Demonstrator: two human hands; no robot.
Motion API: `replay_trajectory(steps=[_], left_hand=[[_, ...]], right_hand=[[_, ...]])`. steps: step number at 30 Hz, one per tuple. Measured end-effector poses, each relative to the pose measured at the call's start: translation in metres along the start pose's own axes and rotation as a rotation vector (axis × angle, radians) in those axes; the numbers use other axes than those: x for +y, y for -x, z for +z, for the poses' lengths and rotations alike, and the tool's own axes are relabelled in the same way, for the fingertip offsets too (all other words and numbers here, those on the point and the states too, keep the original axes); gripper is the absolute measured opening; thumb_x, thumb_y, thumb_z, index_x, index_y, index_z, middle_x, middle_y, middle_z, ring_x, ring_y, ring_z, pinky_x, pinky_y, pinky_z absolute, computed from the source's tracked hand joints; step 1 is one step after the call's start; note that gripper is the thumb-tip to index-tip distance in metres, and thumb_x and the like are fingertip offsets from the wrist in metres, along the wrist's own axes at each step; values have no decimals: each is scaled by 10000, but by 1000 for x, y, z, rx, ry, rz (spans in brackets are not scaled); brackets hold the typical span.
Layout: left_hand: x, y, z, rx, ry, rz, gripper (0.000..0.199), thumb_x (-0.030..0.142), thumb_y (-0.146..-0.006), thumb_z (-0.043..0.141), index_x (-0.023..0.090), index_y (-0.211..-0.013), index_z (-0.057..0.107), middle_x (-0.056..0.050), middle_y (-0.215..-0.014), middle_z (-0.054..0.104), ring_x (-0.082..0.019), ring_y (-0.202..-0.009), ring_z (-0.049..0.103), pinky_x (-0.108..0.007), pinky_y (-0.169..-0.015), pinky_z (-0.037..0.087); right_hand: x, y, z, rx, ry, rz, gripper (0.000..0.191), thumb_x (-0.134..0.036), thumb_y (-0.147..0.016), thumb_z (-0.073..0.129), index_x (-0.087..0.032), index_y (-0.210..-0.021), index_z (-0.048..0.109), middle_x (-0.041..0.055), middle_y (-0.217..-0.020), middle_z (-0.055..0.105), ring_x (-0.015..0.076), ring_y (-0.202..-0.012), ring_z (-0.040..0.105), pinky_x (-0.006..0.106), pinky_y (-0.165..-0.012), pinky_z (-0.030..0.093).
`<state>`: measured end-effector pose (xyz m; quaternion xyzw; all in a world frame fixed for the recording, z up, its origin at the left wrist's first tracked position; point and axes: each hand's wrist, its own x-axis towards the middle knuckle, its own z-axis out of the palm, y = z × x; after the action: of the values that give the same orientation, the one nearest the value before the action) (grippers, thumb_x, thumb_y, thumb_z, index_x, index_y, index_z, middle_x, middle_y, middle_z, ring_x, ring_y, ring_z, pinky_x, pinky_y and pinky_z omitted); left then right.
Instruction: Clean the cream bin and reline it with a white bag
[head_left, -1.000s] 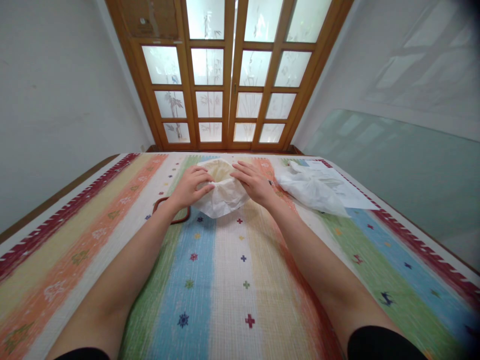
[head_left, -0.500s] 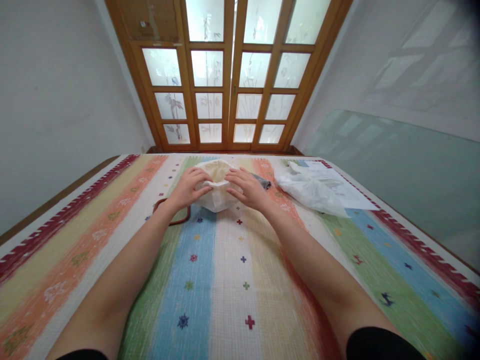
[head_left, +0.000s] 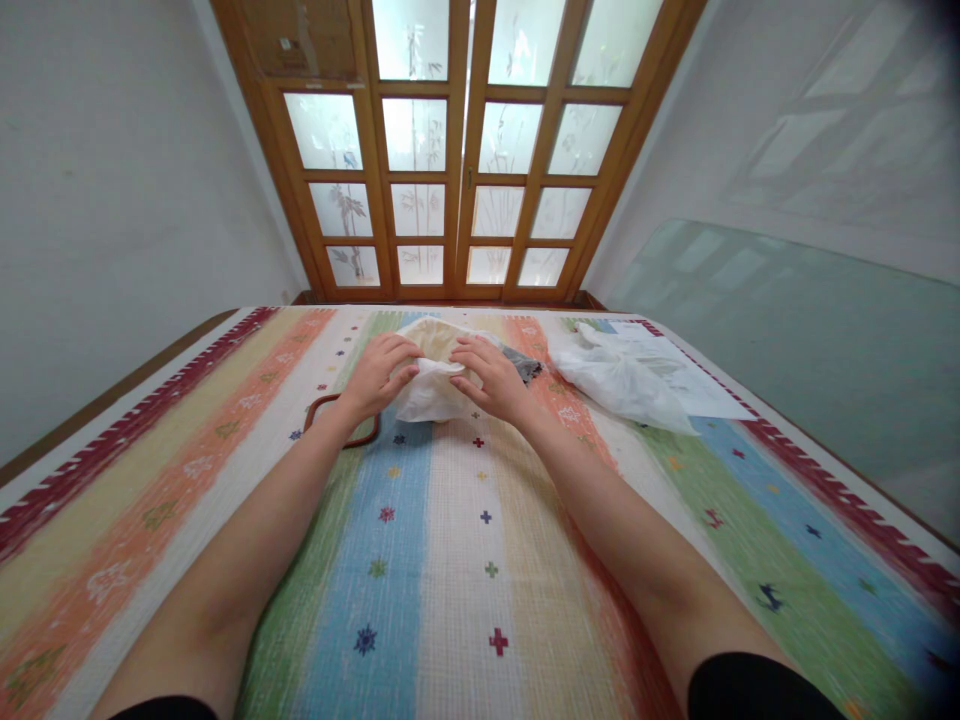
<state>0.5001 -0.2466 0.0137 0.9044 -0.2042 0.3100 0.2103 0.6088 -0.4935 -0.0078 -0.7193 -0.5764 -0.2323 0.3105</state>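
A white cloth-like bag point(head_left: 431, 392) stands at the far middle of the table, its mouth open upward and showing a cream inside. My left hand point(head_left: 382, 372) grips its left rim between thumb and fingers. On the opposite side, my right hand point(head_left: 491, 378) pinches the right rim. Under and beside my left wrist lies a brown rounded frame point(head_left: 319, 402), partly hidden by the wrist. A grey crumpled item point(head_left: 523, 364) lies just right of the bag, partly behind my right hand.
To the right, a white plastic bag point(head_left: 619, 375) rests partly over white paper sheets point(head_left: 709, 385). A striped patterned cloth point(head_left: 457, 560) covers the table point(head_left: 112, 412). Wooden glass-paned doors stand beyond the far edge, with walls at both sides.
The bag's front rim has folded lower and its mouth looks wider. My hands have barely moved, both still on the rim. More of the grey item shows.
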Motion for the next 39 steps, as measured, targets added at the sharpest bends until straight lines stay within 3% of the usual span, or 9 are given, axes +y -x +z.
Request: replay_trajectory(steps=[6,10,13,19,23,27,31,35,39], left_hand=[[0,2,6,-15,-51,16,261,435,-984,638,232,-1134,706,-97,-1273,673,-293,-1249,564,-502,-1127,425],[-3,4,4,20,-66,8,330,422,-965,675,243,-1243,670,-99,-1320,647,-302,-1281,561,-515,-1137,441],[-10,6,2,49,-61,-2,466,436,-951,696,264,-1375,607,-109,-1418,597,-315,-1352,533,-542,-1188,411],[-27,16,21,89,205,-98,1108,639,-817,795,275,-1672,193,-179,-1709,287,-376,-1575,322,-612,-1298,252],[-24,21,42,145,411,-252,1212,690,-802,783,289,-1691,64,-186,-1739,217,-367,-1619,235,-597,-1312,216],[-15,22,55,161,588,-378,1289,631,-787,825,296,-1690,-31,-186,-1734,236,-352,-1581,339,-553,-1305,271],[-14,25,60,189,652,-469,1319,590,-748,863,282,-1692,-4,-176,-1702,311,-344,-1563,365,-541,-1304,278],[-20,26,62,183,678,-511,1279,531,-752,854,284,-1692,22,-171,-1662,372,-336,-1471,487,-529,-1242,387],[-24,26,60,157,549,-490,1101,508,-770,834,274,-1667,240,-153,-1620,418,-329,-1506,430,-551,-1279,323]], right_hand=[[-11,-3,0,-15,-7,-26,407,-508,-1033,572,-247,-1335,652,109,-1434,652,297,-1484,493,570,-1291,311],[-14,-6,5,-4,1,13,304,-441,-1055,542,-256,-1248,684,99,-1380,684,281,-1430,549,568,-1287,325],[-7,-2,9,55,-2,47,312,-426,-1044,554,-242,-1269,667,132,-1501,594,300,-1494,474,579,-1274,346],[-3,6,18,148,-114,182,803,-637,-974,595,-296,-1639,300,125,-1740,249,330,-1620,237,637,-1293,275],[-7,7,32,213,-160,270,1012,-760,-932,557,-277,-1697,104,141,-1760,174,348,-1641,148,649,-1313,198],[-6,11,48,233,-162,369,1108,-793,-893,584,-262,-1705,49,157,-1767,128,360,-1647,104,653,-1317,157],[4,19,59,241,-285,466,1182,-800,-849,640,-226,-1705,62,199,-1737,222,364,-1624,209,619,-1312,198],[13,26,60,237,-406,474,1245,-832,-813,651,-203,-1705,51,215,-1723,255,364,-1596,287,598,-1291,261],[19,27,54,279,-422,423,1255,-911,-800,567,-206,-1704,56,196,-1751,175,355,-1621,222,591,-1306,231]])
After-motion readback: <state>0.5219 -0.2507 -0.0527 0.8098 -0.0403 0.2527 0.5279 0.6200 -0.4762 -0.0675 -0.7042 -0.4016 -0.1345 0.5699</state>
